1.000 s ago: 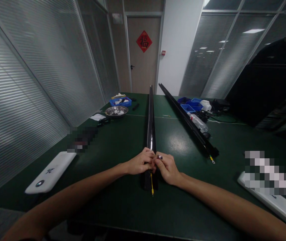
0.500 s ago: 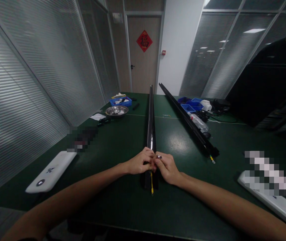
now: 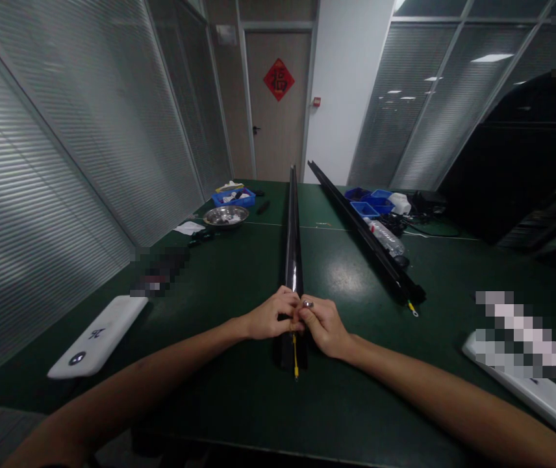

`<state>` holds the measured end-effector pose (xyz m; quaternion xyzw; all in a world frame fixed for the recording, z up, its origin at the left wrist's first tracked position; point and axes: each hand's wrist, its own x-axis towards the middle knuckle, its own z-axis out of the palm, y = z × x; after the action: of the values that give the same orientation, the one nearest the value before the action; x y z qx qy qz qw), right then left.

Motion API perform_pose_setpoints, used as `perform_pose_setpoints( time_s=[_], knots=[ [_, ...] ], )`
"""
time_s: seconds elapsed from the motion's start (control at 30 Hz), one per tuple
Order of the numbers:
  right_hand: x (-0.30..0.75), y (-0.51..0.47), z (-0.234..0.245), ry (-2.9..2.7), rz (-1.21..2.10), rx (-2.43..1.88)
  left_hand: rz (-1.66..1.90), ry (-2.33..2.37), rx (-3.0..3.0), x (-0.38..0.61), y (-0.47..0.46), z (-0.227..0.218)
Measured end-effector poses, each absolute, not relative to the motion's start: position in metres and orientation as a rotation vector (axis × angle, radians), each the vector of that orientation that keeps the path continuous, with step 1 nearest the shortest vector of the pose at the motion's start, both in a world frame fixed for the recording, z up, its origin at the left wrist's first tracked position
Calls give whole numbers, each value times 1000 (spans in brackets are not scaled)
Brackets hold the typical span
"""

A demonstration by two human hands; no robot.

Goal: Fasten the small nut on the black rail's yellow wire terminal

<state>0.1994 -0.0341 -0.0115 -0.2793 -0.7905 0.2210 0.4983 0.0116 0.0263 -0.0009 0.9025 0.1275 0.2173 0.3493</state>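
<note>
A long black channel-shaped rail (image 3: 291,240) runs away from me down the middle of the table. Over its near end, my left hand (image 3: 275,315) and my right hand (image 3: 324,325) meet with fingers closed and pressed together. Whatever small thing they pinch is hidden by the fingers. A shiny round metal piece (image 3: 308,303) shows at my right hand's fingers; I cannot tell whether it is a ring worn there. Below the fingertips a yellow wire (image 3: 295,357) with a ring terminal comes out along the rail's near end.
A second black rail (image 3: 360,224) lies slanted to the right, its yellow wire lug (image 3: 413,309) showing. Further back are blue bins (image 3: 364,209), a plastic bottle (image 3: 388,238) and a metal bowl (image 3: 226,216). White cases (image 3: 100,335) flank me. A person in dark clothes (image 3: 516,149) stands at right.
My hands keep almost the same closed pose over the rail, with only slight finger movement. The whole view has shifted very slightly.
</note>
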Motion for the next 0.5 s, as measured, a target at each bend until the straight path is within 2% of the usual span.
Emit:
perform_pose_setpoints(
  time_s=[0.5],
  knots=[
    [198,-35,-9,-1909,521,-728,621,289,2370,12,26,-3]
  ],
)
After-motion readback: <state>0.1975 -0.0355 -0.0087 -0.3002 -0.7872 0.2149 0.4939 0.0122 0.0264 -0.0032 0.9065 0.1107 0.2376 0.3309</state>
